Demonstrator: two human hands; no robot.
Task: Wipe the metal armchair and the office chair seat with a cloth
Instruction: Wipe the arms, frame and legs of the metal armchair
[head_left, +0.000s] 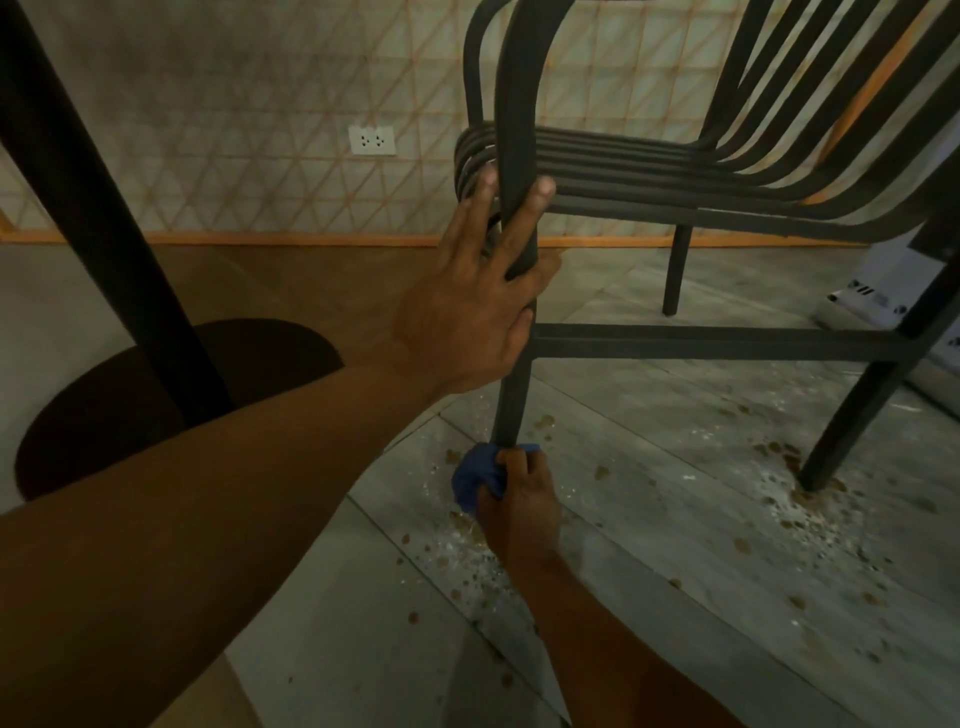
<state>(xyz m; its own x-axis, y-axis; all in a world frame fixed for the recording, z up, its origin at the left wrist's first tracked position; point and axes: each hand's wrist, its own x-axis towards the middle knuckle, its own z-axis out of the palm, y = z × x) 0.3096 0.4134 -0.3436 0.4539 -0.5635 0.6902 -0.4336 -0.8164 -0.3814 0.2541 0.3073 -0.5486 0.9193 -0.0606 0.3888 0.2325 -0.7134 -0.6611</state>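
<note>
The dark metal armchair (675, 176) with slatted seat and back fills the upper right, seen from low down. My left hand (467, 306) grips its near front leg just below the seat, fingers wrapped around the bar. My right hand (524, 504) holds a bunched blue cloth (475, 480) pressed around the foot of that same leg, close to the floor. The office chair is not in view.
A black table post (98, 197) on a round dark base (130, 405) stands at the left. The tiled floor (701, 545) shows brown spots and white specks. A wall socket (372, 140) sits on the patterned wall. A white box (878, 291) lies at the right behind the chair.
</note>
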